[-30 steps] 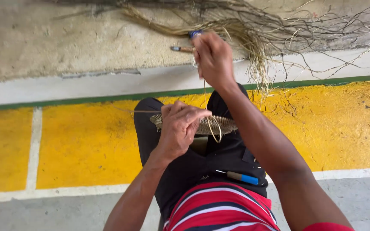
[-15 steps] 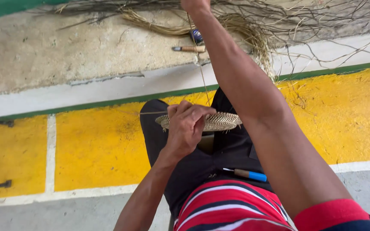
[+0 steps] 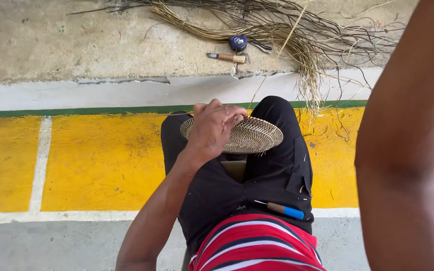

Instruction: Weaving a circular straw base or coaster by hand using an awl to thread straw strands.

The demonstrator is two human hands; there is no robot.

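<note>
The round woven disc (image 3: 247,134) is gripped at its edge by the left hand (image 3: 216,128) on the lap, while the right hand's grip can't be told, it's out of frame.

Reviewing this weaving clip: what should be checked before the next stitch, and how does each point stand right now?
1. Left hand grips the woven disc: ok.
2. Disc rests on the knees: ok.
3. Straw strand runs taut upward from the disc: ok.
4. Right hand in view: not ok, only the forearm shows.
5. Blue-handled tool within reach on the lap: ok.
6. Straw bundle close ahead on the concrete: ok.
</note>
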